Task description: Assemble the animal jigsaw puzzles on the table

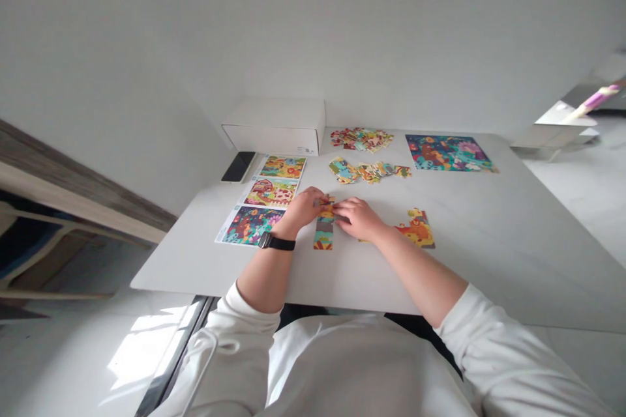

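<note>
A narrow strip of joined jigsaw puzzle pieces [323, 238] lies on the white table in front of me. My left hand [307, 206], with a black watch [276, 242] on its wrist, has its fingers closed on a puzzle piece at the strip's upper end. From the other side, my right hand [359, 217] reaches in with bent fingers gripping the same end. The fingers partly cover the piece between them. Beneath and beyond my right wrist lies a joined orange puzzle section [418, 229], partly hidden by the forearm.
Two loose piles of puzzle pieces, one red and yellow [360, 139] and one mostly yellow [368, 172], lie farther back. A finished dark puzzle [450, 154] is at back right. To the left are a picture sheet [272, 193], a phone [238, 167] and a white box [274, 130].
</note>
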